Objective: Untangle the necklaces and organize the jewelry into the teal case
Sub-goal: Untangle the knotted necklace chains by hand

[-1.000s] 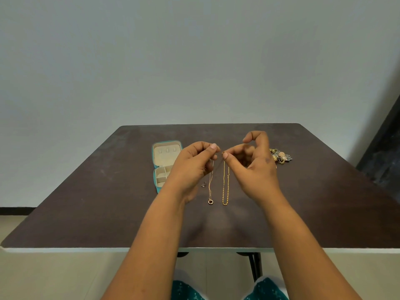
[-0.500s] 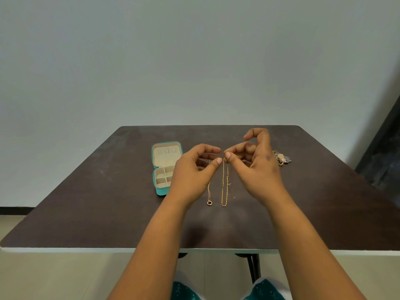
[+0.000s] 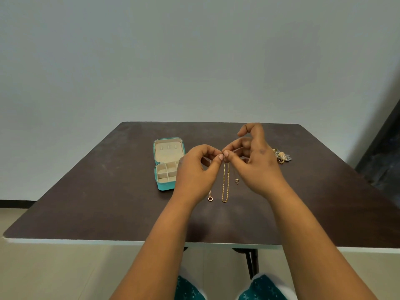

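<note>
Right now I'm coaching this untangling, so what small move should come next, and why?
Probably ease the hands apart a little. The left hand and right hand pinch the chains at one spot, fingertips touching, while the gold chain and ring pendant hang separately below.

Left hand (image 3: 195, 172) is covering the teal case (image 3: 166, 187)'s right edge. Fingertips are hiding where the necklaces (image 3: 225, 185) cross. Ornament (image 3: 281, 156) beyond the right hand (image 3: 257, 167) is too small to identify.
</note>
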